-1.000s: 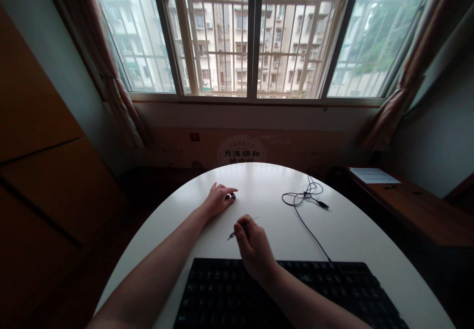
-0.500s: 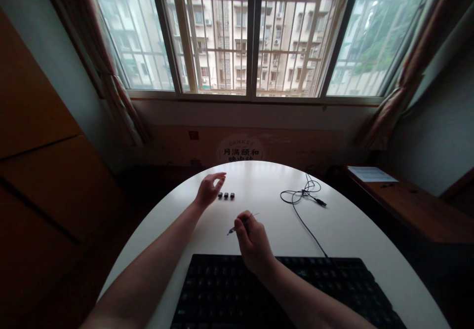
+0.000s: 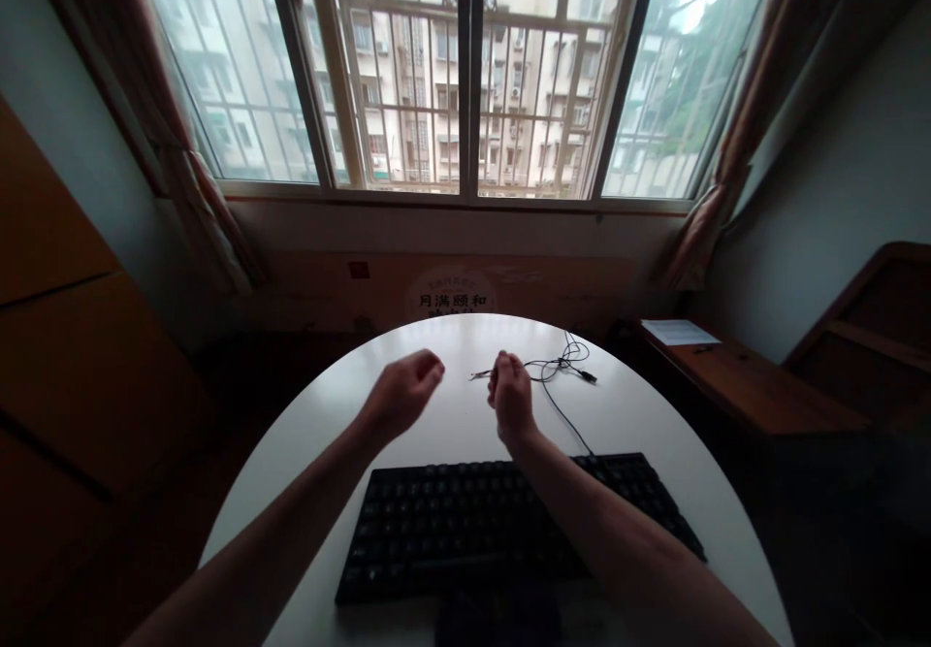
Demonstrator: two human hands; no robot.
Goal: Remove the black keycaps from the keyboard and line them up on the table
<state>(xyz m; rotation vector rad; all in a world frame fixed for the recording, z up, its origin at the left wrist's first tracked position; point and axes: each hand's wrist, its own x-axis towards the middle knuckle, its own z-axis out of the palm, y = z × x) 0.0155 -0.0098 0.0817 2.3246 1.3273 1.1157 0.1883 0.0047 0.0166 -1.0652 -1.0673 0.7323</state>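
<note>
My left hand (image 3: 403,393) hovers over the left part of the white table, its fingers curled together; whatever they pinch, if anything, is hidden. My right hand (image 3: 511,395) is closed around a thin metal tool (image 3: 479,375). The tool's slim, wire-like tips point left, toward my left hand, and the rest is covered by my fingers. Below both hands lies a black keyboard (image 3: 451,521), partly covered by my right forearm. The three small black keycaps seen earlier do not show; my left hand covers about that place.
The keyboard's black cable (image 3: 561,414) runs up to a loose coil with a USB plug (image 3: 588,376), close to my right hand. The round white table (image 3: 283,492) has a curved edge. A brown wooden bench (image 3: 756,385) with papers (image 3: 680,333) stands at the right.
The view has shifted. My right hand has moved up and away from the keyboard with the tool. My left hand's fingers, apart before, are now curled together, and the three keycaps are out of sight.
</note>
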